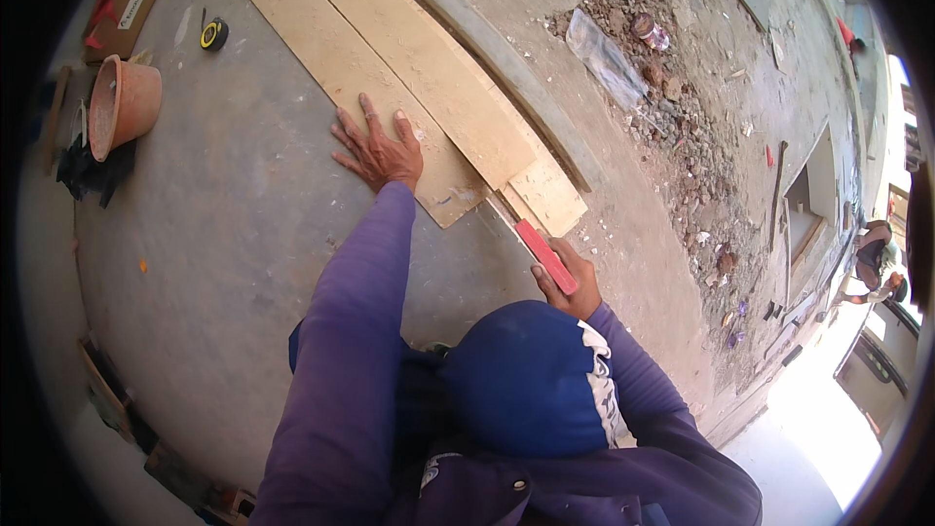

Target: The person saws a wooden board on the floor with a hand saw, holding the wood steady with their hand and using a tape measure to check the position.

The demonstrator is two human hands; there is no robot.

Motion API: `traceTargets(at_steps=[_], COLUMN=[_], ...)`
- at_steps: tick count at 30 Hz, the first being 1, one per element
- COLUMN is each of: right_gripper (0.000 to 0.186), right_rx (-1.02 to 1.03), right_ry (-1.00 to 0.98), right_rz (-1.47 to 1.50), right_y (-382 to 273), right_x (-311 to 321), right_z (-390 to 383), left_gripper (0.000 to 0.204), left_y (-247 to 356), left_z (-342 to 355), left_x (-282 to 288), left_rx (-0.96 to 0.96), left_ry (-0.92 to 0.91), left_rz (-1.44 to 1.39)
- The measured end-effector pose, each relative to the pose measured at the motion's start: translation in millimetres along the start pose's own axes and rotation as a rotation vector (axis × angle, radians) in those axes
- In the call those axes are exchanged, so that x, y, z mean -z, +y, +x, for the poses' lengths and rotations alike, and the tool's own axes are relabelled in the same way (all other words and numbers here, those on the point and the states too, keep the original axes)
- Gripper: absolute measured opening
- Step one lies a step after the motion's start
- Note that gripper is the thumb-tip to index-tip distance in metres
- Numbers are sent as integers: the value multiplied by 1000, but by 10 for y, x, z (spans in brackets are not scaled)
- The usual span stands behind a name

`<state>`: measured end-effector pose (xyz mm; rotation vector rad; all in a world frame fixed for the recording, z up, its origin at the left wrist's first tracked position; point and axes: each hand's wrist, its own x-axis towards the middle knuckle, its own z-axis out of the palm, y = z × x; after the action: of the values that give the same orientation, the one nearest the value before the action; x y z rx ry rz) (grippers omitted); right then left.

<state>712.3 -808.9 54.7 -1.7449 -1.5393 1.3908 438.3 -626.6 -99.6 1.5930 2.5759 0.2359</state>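
Observation:
My left hand (pixel 381 151) lies flat with fingers spread on the nearer of two long, thin wooden boards (pixel 321 29), close to its end. My right hand (pixel 573 282) is wrapped round the red handle of a handsaw (pixel 545 255). The saw's narrow blade, seen nearly edge-on, reaches from the handle to the corner where the board ends meet. Whether its teeth touch the wood I cannot tell. A short offcut of similar wood (pixel 548 200) sits under the far board's end. Dust and small chips lie on the boards.
A yellow and black tape measure (pixel 213 34), an orange plastic bucket (pixel 124 107) and a cardboard box (pixel 133 0) are on the grey floor at left. Beyond a low concrete edge (pixel 506 68) lies rubble (pixel 672 88) with a clear plastic bottle (pixel 604 56). Another person (pixel 877 258) bends at far right.

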Motion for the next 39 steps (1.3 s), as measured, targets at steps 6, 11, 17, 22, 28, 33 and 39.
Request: traceTargets(at_steps=[6, 11, 17, 22, 28, 33, 39], right_gripper=[45, 44, 49, 46, 45, 44, 48], right_rx=[45, 49, 74, -91, -33, 46, -37], right_ry=[-52, 42, -22, -50, -10, 2, -14], right_rz=[-84, 54, -25, 10, 104, -8, 142], right_y=[176, 150, 254, 146, 193, 317, 138], right_x=[549, -50, 471, 398, 139, 482, 123], right_z=[-723, 79, -624, -467, -141, -773, -76], left_gripper=[74, 74, 74, 74, 74, 74, 74], left_y=[-11, 63, -77, -4, 26, -26, 13], left_z=[-10, 7, -3, 0, -1, 10, 33], left_x=[21, -12, -52, -47, -10, -22, -40], left_rx=[-5, -18, -6, -16, -22, -20, -25], left_ry=[11, 19, 24, 39, -5, 12, 6], left_rz=[3, -2, 28, 15, -18, 33, 31])
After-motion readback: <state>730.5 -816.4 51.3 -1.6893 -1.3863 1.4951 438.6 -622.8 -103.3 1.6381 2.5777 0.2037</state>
